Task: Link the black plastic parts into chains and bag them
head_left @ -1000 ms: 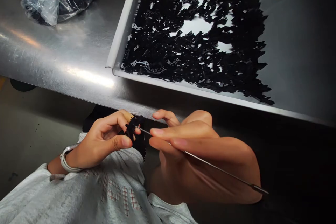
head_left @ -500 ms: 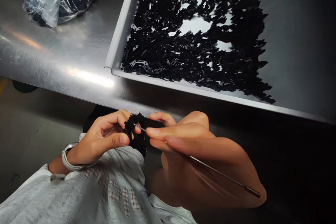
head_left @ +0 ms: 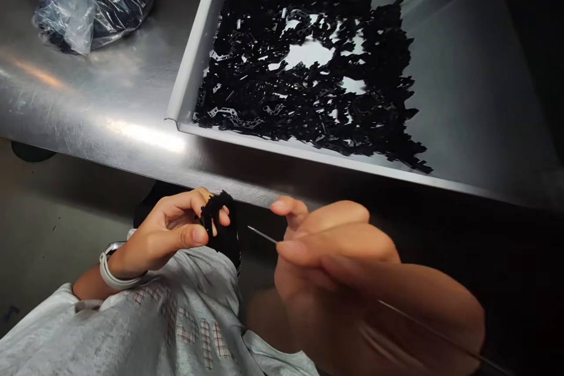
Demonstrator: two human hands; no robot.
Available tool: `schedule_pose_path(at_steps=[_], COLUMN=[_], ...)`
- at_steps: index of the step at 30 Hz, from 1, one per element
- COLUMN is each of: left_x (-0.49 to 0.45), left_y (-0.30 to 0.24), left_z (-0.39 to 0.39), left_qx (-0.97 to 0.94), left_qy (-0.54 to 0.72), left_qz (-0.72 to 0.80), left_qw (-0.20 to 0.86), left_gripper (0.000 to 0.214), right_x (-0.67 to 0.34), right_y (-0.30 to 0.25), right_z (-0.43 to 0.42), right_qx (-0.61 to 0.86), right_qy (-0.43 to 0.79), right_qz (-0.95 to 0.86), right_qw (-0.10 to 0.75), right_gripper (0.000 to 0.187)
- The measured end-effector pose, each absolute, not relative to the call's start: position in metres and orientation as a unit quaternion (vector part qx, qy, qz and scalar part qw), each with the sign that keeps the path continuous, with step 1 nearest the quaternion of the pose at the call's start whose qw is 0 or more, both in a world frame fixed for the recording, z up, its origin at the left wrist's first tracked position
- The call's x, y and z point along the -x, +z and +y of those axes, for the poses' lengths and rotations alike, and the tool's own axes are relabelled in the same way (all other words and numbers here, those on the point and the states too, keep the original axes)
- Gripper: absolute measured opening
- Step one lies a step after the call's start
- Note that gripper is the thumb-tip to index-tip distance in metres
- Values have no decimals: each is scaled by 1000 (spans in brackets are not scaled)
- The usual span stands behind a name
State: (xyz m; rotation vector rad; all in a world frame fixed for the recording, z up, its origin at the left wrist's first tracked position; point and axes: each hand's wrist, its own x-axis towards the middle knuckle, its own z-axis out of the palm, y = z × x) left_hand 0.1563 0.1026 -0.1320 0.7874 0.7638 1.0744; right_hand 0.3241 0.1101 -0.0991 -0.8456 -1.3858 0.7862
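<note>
My left hand [head_left: 170, 232] is closed on a small black jagged part [head_left: 213, 211], dark like the pieces in the tray. The part sits between thumb and fingers, just past the bench's front edge. To its right, my right hand [head_left: 339, 258] pinches a thin metal rod-shaped tool [head_left: 263, 234]. The tool's slim tip points left at the black part, with a gap between them. Its shaft runs back along my palm and its far end is blurred. What kind of tip it has is too small to make out.
A white tray [head_left: 308, 157] on the metal bench [head_left: 88, 103] holds a tangled layer of black and a few silvery flat parts [head_left: 273, 94]. Clear plastic wrapping [head_left: 73, 3] covers a dark round thing at the back left.
My right hand has drawn back to the right and down, pulling the tool's tip off the black part. My left hand still grips the part. The whole view has shifted slightly.
</note>
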Motion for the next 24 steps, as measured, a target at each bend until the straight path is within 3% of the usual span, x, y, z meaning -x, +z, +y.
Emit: schedule_pose_path(at_steps=[3,10,16,20,24], left_x=[-155,-155,-154,-153,-151], left_y=[-135,-135,-140,-143,-145], left_z=[103,110,110,110,108], left_qx=[-351,-356,-334,-317,-304], left_qy=[473,425,422,439,438], left_qz=[317,302,284,227,208], left_qw=[743,775,794,809,820], left_gripper=[25,33,37,30,30], right_x=[-322,-315,-319,-323,-325], right_y=[-106,-119,-120,-124,-116], right_z=[114,125,127,123,116], right_qx=[351,360,317,342,398], right_qy=[356,483,542,498,368], right_qz=[-530,-600,-599,-551,-580], right_qw=[685,526,497,577,608], right_gripper=[21,10,16,22,26])
